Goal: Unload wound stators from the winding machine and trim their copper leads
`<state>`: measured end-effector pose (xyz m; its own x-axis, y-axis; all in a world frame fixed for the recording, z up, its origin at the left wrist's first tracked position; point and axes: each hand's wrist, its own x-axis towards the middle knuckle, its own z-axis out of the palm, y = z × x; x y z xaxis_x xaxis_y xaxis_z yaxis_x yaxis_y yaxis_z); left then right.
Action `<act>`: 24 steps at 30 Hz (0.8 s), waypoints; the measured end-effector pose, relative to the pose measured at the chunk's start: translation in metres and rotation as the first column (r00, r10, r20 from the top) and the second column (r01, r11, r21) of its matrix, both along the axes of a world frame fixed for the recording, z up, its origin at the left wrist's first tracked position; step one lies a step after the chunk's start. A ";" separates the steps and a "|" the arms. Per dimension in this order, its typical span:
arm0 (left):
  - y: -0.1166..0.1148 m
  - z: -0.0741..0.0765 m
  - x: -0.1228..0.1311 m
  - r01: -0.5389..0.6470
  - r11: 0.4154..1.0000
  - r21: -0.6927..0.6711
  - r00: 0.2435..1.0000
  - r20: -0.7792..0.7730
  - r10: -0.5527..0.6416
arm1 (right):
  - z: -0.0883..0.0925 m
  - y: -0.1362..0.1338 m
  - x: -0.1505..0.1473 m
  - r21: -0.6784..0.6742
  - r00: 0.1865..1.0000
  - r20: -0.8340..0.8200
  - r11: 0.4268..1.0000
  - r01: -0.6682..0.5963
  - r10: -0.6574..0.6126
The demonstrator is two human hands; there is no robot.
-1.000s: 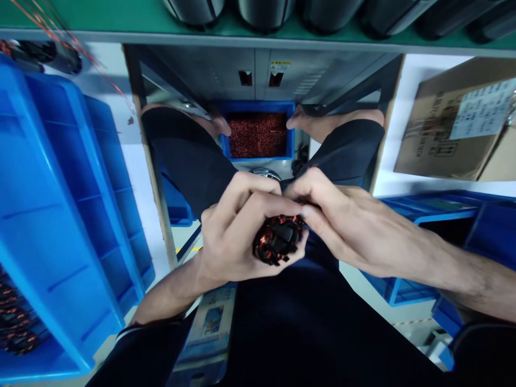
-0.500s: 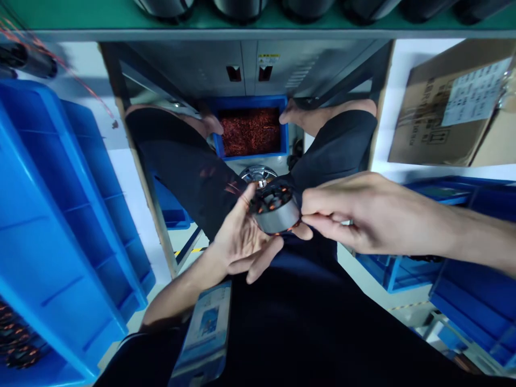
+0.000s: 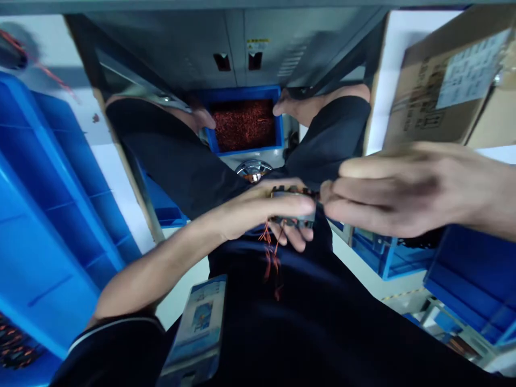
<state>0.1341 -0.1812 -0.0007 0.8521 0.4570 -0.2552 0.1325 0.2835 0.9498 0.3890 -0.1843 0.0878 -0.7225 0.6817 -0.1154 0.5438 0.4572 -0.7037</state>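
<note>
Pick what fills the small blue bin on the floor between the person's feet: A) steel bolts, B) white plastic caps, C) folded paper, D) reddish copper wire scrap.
D: the small blue bin between the feet holds a reddish-brown tangle of copper wire scrap, the same colour as the strands hanging below the left hand.

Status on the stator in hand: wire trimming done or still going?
Already cut: the blue bin on the floor holds a heap of copper scrap. In hand: the left hand grips the stator; the right hand pinches its edge. Left: loose copper strands hang below it, so not finished, apparently.
</note>
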 end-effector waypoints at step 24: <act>-0.021 0.016 -0.055 -0.034 0.988 -0.151 0.998 -0.060 0.025 | 0.011 -0.014 -0.012 0.470 0.987 -0.014 0.873 -0.133 0.158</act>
